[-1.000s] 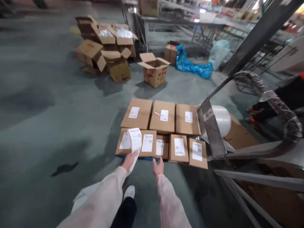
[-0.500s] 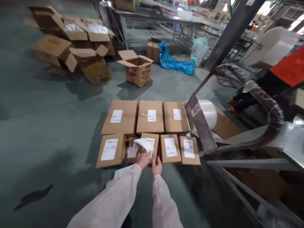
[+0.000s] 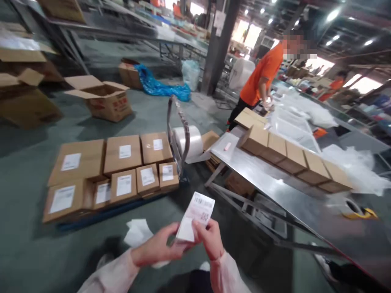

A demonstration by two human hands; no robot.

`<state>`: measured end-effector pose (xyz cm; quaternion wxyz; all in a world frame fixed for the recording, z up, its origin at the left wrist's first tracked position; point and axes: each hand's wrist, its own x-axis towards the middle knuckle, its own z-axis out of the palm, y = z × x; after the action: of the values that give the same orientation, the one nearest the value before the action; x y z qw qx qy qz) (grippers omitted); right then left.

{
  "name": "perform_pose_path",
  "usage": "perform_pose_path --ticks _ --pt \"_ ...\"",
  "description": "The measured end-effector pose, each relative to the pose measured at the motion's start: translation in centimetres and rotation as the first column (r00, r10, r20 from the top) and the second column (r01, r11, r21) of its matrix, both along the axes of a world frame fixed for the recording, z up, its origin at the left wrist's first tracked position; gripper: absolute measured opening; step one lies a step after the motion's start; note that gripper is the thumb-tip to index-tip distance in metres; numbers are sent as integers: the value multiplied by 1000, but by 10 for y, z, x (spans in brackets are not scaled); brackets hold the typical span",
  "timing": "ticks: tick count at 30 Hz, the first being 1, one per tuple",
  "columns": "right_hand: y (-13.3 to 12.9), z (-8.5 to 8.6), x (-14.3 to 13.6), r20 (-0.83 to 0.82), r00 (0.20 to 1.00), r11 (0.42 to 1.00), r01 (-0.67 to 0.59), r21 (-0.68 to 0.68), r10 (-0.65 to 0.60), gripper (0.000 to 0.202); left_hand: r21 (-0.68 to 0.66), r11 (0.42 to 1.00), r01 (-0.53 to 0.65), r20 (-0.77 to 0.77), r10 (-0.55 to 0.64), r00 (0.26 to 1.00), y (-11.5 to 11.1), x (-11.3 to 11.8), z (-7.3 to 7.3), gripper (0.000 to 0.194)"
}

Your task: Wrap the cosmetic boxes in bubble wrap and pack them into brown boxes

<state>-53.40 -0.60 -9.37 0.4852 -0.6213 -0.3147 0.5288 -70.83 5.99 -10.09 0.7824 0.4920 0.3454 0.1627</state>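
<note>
Between my hands is a stack of white printed labels point(image 3: 197, 213), held in front of my body. My left hand point(image 3: 161, 244) grips the lower left edge of the stack. My right hand point(image 3: 210, 238) pinches its right side, thumb on top. Below and left, a loose white paper point(image 3: 137, 232) lies near the floor, beside my left hand. Taped brown cartons with white labels stand in two rows on a blue cart, among them a large carton point(image 3: 77, 158) at the back left and a small carton point(image 3: 168, 177) at the front right.
A metal table point(image 3: 244, 167) on the right carries a row of brown cartons point(image 3: 293, 156). A person in an orange shirt point(image 3: 262, 75) stands behind it. The cart handle point(image 3: 183, 122), a clear film roll point(image 3: 194, 142), an open carton point(image 3: 106, 101) and blue plastic point(image 3: 161, 85) are further back.
My view has swung right, bringing the metal table and person into sight. Both hands have moved away from the cartons with the labels, now held together. A loose white paper shows below.
</note>
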Motion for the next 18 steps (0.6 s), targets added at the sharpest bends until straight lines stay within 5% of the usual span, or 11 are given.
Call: perform_pose_path --ticks 3,7,9,12,18 --pt "-52 54 70 112 993 999 -36 29 33 49 -30 981 -190 76 191 979 -26 93 46 56" --pt "-72 114 153 240 971 997 -22 75 4 49 102 990 -97 33 94 995 -46 178 90 40" --pt "-64 137 184 354 935 996 -24 91 -10 39 171 983 -69 48 61 997 -48 205 103 38" --pt "-40 159 216 519 854 987 -45 151 -40 28 261 951 -167 42 162 986 -37 242 114 36" --pt "39 181 281 670 721 976 40 215 -177 28 425 847 -318 -52 373 926 35 330 122 48"
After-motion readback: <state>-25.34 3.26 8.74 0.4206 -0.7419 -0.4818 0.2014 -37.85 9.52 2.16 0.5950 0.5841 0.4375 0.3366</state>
